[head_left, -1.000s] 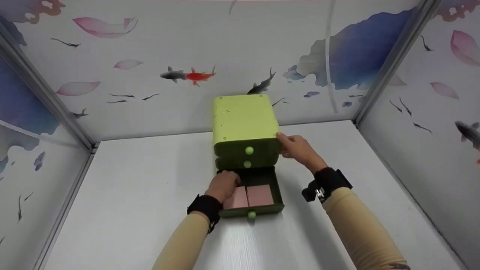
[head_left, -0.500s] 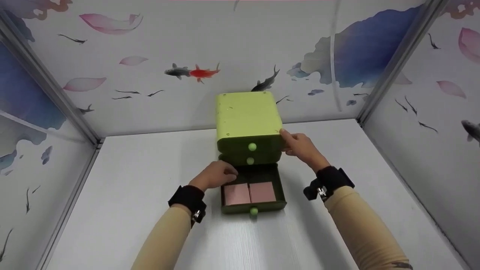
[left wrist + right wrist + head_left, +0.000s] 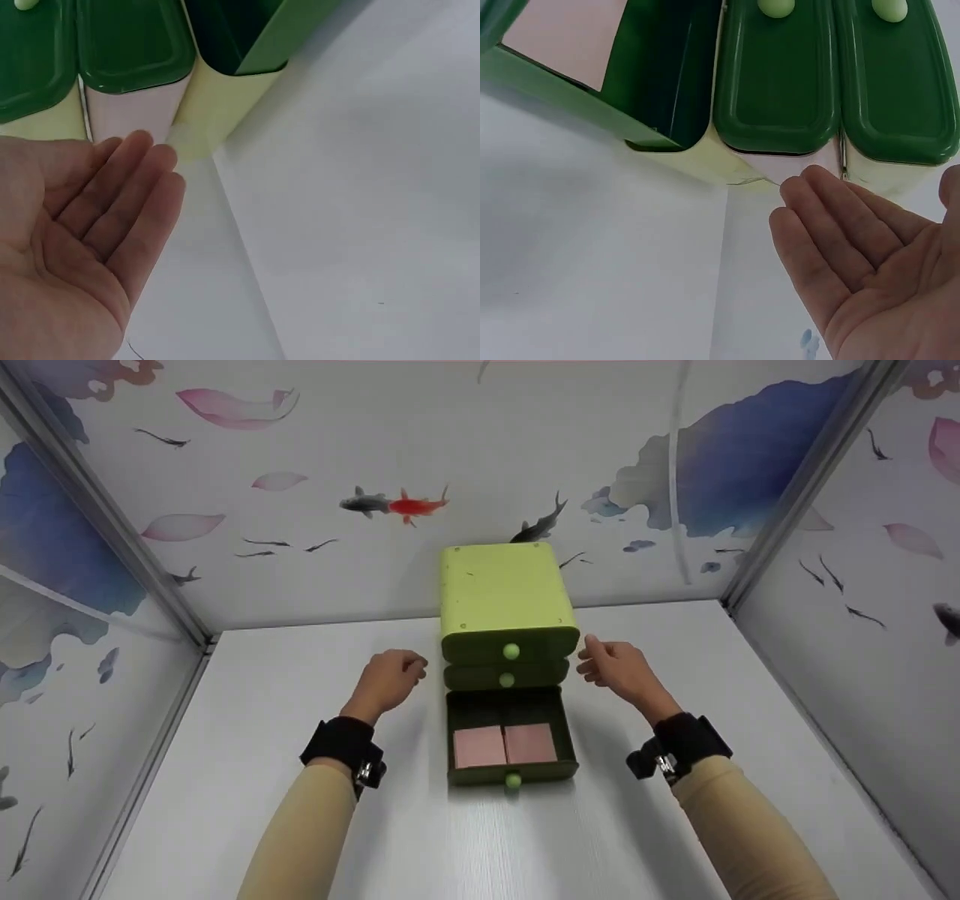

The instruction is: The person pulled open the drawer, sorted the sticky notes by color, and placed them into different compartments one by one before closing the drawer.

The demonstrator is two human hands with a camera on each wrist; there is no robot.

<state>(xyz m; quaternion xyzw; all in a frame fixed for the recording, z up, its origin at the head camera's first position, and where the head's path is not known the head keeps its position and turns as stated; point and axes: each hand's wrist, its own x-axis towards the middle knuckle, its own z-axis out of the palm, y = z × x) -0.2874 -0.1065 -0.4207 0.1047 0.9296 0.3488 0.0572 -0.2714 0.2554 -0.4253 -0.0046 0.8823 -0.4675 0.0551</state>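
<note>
A small green drawer cabinet point(image 3: 510, 585) with a light green top stands against the back wall. Its bottom drawer point(image 3: 566, 735) is pulled out, with two pink square pads point(image 3: 480, 748) lying side by side inside. Two upper drawers with round knobs are closed. My left hand point(image 3: 386, 679) hovers left of the cabinet, apart from it, fingers loosely bent and holding nothing. On the other side my right hand point(image 3: 619, 671) is just off the cabinet's right edge, also holding nothing. Both wrist views show relaxed, extended fingers near the cabinet's sides.
The cabinet sits on a white table point(image 3: 300, 690). A back wall point(image 3: 495, 450) and side walls printed with fish and petals enclose the table, joined by grey metal corner strips point(image 3: 172, 607).
My left hand has come out of the bottom drawer and moved left and away. The right hand has let go of the cabinet's upper right edge. The pink pads stay in the drawer.
</note>
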